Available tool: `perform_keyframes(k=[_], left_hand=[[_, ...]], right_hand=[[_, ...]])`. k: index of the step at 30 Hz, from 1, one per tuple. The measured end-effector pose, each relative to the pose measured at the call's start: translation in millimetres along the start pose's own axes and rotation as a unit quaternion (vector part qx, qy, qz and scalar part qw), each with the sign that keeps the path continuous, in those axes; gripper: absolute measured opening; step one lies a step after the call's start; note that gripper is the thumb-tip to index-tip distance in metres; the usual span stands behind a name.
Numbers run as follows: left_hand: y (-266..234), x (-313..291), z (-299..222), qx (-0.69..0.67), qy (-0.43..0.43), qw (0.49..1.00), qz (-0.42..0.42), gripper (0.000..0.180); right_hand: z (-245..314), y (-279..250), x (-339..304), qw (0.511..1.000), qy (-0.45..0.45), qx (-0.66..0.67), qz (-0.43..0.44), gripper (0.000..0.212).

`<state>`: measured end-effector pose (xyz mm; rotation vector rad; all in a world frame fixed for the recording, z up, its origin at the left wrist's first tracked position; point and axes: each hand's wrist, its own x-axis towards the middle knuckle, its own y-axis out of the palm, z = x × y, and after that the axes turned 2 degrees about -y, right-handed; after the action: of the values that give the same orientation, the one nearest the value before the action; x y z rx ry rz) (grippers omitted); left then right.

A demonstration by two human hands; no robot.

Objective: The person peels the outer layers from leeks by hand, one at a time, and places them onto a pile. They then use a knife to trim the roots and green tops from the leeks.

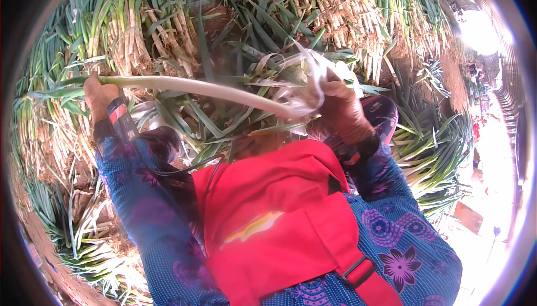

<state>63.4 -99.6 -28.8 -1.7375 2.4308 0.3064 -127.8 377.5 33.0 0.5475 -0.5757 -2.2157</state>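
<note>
A long green onion [207, 89] stretches sideways in front of me, its green end at the left and its white end at the right. My left hand [102, 97] is closed round the stalk near the green leaves. At the white end, my right hand [342, 109] is closed on loose pale outer skin [313, 71], which trails up in thin strips. Motion blurs the right fingertips and the tip of the stalk. Beneath the stalk lies a heap of cut leaves and peelings [193, 118].
Rows of green onion bunches [131, 32] with dry, earthy roots lie beyond my hands. More bunches [439, 155] lie to my right, and others [98, 255] at the lower left. A red apron [268, 194] covers my lap. Bright glare washes out the far right.
</note>
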Motion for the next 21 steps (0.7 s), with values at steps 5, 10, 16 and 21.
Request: perform_keyframes(k=[5,10,16,21], left_hand=[[-42.2,6.4,6.9,0.473,0.282,0.831,-0.085,0.013],[41.0,-54.1,4.3,-0.192,0.039,0.980,-0.031,0.012],[98.9,-113.2,-13.4,-0.260,-0.067,0.963,-0.007,0.017],[125.1,-120.6,22.9,-0.299,-0.111,0.946,0.064,0.023]], right_hand=[[43.6,-96.9,-0.8,0.998,-0.051,0.019,-0.021,0.030],[38.2,-113.5,27.4,0.759,0.049,-0.647,-0.054,0.040],[-22.1,27.7,75.1,0.836,0.074,-0.500,0.213,0.049],[-36.8,86.7,104.5,0.842,0.033,-0.480,0.245,0.048]])
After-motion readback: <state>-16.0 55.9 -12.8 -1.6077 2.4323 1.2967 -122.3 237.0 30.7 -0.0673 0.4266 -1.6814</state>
